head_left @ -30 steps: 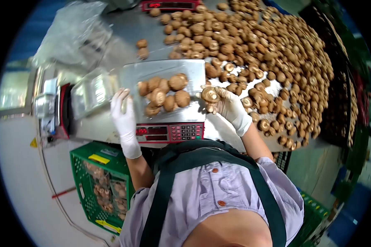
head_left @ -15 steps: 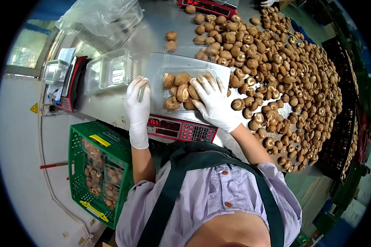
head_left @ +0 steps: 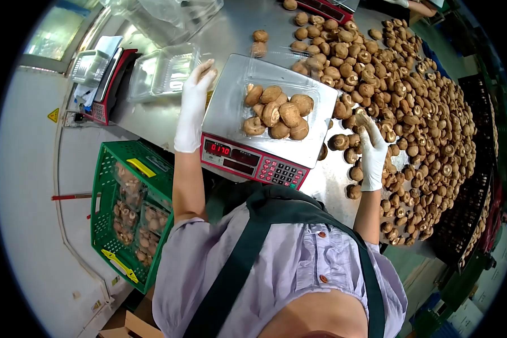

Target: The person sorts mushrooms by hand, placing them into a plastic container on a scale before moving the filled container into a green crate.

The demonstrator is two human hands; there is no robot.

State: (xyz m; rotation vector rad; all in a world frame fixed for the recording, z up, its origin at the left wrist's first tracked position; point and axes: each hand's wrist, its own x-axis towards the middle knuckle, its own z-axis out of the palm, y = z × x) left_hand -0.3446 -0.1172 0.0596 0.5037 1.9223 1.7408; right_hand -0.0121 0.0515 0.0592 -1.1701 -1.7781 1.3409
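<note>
A clear plastic tray (head_left: 315, 112) holding several brown mushrooms (head_left: 290, 114) rests on the metal plate of a red digital scale (head_left: 248, 160), whose display reads 0170. My left hand (head_left: 192, 110), in a white glove, is raised beside the plate's left edge. It holds nothing, its fingers loosely bent and apart. On the other side, my gloved right hand (head_left: 373, 155) reaches to the near edge of the mushroom pile (head_left: 411, 124). Its fingers are extended and its fingertips are at a mushroom there; no firm hold shows.
Empty clear trays (head_left: 166, 73) lie left of the scale. A second scale (head_left: 104, 90) carries a tray. Below stands a green crate (head_left: 104, 214) with packed mushroom trays. Another scale (head_left: 321, 8) and a co-worker's arm (head_left: 419, 8) are at the back. Dark crates (head_left: 473, 186) stand at right.
My right hand has left the mushrooms in the tray and moved right to the pile. The left hand has risen slightly. The scale's reading now ends in 170 instead of 155.
</note>
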